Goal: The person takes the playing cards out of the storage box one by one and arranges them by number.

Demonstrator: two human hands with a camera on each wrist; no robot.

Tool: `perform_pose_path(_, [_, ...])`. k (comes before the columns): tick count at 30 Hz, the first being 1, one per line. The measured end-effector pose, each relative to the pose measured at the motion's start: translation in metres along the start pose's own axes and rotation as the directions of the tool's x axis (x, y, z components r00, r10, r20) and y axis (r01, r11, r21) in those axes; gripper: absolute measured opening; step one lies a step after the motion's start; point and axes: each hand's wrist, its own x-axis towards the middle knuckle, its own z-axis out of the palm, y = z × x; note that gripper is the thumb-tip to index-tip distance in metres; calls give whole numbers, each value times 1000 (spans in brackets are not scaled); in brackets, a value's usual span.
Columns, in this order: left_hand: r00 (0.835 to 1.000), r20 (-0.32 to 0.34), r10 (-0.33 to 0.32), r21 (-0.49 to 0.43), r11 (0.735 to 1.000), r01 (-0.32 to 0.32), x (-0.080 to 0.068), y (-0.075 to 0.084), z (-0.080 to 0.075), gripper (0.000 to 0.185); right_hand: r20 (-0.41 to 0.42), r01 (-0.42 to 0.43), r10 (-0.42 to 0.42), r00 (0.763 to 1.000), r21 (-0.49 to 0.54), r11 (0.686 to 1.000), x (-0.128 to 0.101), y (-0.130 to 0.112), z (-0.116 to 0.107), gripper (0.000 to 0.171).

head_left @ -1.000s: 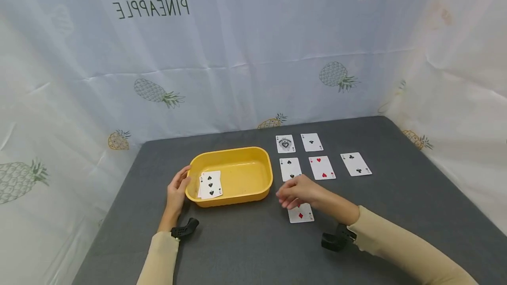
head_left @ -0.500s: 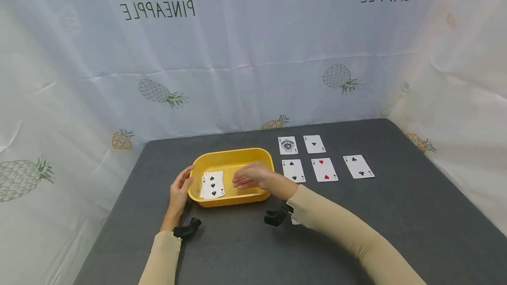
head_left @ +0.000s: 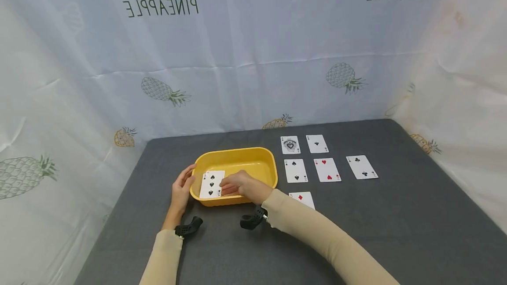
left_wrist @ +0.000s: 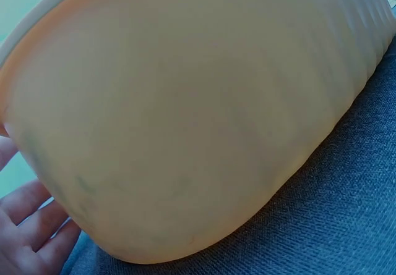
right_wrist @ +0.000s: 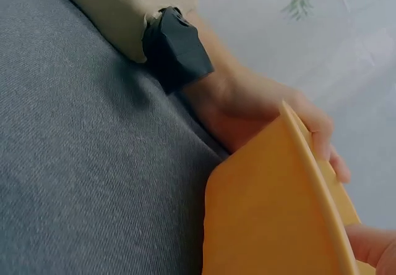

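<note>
A shallow yellow plastic tray [head_left: 253, 155] stands on the dark table; its side fills much of both wrist views. My left hand [head_left: 181, 190] grips its left end, with fingers along the outer wall, as the left wrist view shows [left_wrist: 31, 232]. Inside the tray's left half lies a three of spades playing card [head_left: 211, 184]. My right hand [head_left: 241, 186] reaches over the near rim and pinches the card's right edge, a fingertip overlapping its face. In the right wrist view, a fingertip of the right hand [right_wrist: 374, 247] shows inside the tray.
Right of the tray lie several face-up cards: the ace of spades [head_left: 291, 145], ace of clubs [head_left: 317, 144], and twos of spades [head_left: 295, 171], hearts [head_left: 327, 170] and clubs [head_left: 362, 167]. A diamond card [head_left: 303, 198] lies partly under the right sleeve. A pineapple-print curtain [head_left: 222, 96] surrounds the table.
My right hand has moved left from above the diamond card, over the rim, to the card in the tray. That card has turned slightly. The left hand has stayed on the tray.
</note>
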Motion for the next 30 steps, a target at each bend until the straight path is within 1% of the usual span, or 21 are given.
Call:
perform_pose_path(4, [1000,-2,-4,13,1000,4,1,-1,0,40,-25,11,-10,1000,41,999,1,0,7,28])
perform_pose_path(6, [1000,-6,-7,25,1000,7,1,-1,0,40,-56,-2,7,998,87,996,5,-1,12,23])
perform_pose_path(8, [1000,-8,-9,39,999,9,1,-1,0,40,-78,-4,12,997,100,995,8,-2,17,18])
perform_pose_path(11, [1000,-9,-10,42,999,10,1,-2,0,39,-113,-3,11,993,71,997,12,-1,22,14])
perform_pose_path(14, [1000,-4,-5,27,1000,5,0,-1,0,40,-149,-2,7,989,33,999,14,0,25,14])
perform_pose_path(20, [1000,7,24,11,1000,-24,-1,-2,2,41,-197,-20,10,980,-52,998,12,-1,22,15])
perform_pose_path(25, [999,-3,45,11,999,-45,0,-3,2,39,-207,-13,-2,978,-72,997,9,-5,16,17])
perform_pose_path(30, [998,1,57,-3,998,-57,0,-3,1,40,-182,14,-22,983,-44,999,9,-7,7,18])
